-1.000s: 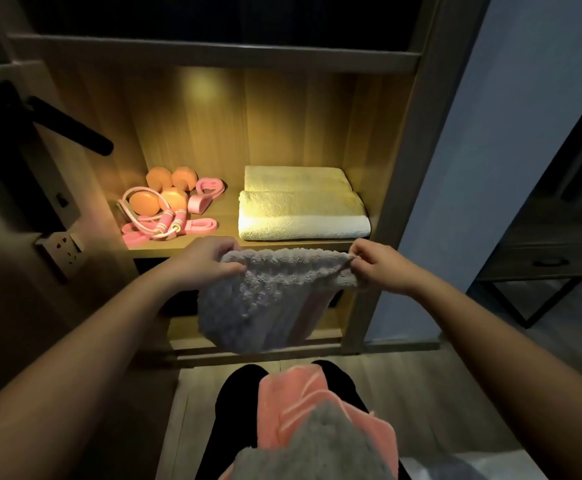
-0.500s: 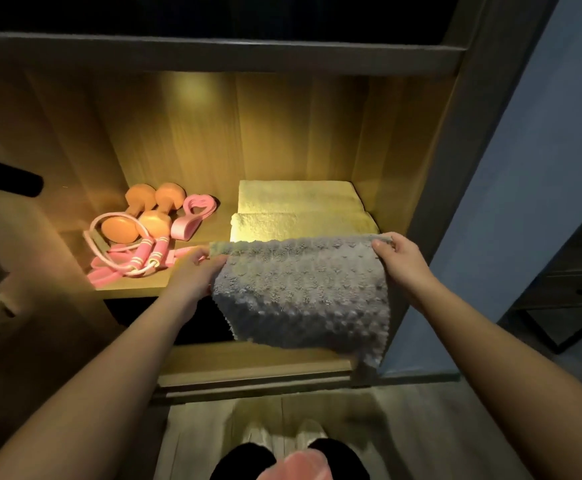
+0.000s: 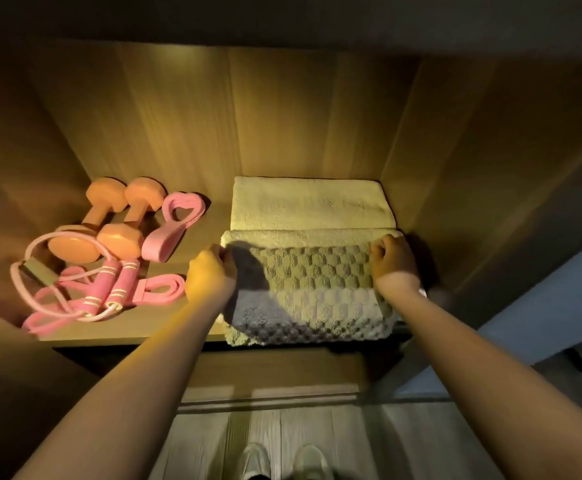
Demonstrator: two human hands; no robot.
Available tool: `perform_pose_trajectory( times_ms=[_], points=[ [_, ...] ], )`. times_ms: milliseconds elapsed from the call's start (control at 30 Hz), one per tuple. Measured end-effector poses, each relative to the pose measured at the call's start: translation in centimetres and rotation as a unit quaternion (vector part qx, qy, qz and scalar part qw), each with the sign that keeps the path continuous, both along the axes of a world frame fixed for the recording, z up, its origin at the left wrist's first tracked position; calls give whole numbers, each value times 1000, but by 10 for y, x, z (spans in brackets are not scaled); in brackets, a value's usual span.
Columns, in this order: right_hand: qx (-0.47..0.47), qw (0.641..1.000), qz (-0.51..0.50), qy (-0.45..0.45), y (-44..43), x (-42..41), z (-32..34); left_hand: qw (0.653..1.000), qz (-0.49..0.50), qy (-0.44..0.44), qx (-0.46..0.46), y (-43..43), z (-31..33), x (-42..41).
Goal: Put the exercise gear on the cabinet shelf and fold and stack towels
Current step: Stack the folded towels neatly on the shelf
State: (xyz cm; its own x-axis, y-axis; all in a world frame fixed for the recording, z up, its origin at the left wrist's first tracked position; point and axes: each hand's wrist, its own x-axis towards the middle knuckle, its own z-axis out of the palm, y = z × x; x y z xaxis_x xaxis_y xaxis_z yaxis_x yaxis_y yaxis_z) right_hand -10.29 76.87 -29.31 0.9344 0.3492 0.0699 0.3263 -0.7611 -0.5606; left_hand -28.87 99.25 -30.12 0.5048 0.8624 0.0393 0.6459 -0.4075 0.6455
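My left hand (image 3: 210, 271) and my right hand (image 3: 395, 263) each pinch a back corner of the bumpy gray towel (image 3: 312, 296). It lies between my hands, on top of the pale towels (image 3: 310, 206). I think I am stacking it now. Next I should let go softly and pat it flat. The dumbbells (image 3: 109, 223) and jump rope (image 3: 102, 292) sit left of my left hand.

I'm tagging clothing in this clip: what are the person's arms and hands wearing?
Nothing visible: the left hand and right hand are bare, no gloves, rings or watch seen; the left forearm and right forearm run bare to the frame's edge, no sleeve in view.
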Motion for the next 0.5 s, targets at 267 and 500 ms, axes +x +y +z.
perform_pose_trajectory(
  times_ms=[267, 500],
  points=[
    [-80, 994, -38, -60, 1, 0, -11, 994, 18, 44, 102, -14, -7, -2],
    [-137, 973, 154, -103, 2, -50, -12, 960, -157, 2, 232, -55, -2, -4]
  ],
)
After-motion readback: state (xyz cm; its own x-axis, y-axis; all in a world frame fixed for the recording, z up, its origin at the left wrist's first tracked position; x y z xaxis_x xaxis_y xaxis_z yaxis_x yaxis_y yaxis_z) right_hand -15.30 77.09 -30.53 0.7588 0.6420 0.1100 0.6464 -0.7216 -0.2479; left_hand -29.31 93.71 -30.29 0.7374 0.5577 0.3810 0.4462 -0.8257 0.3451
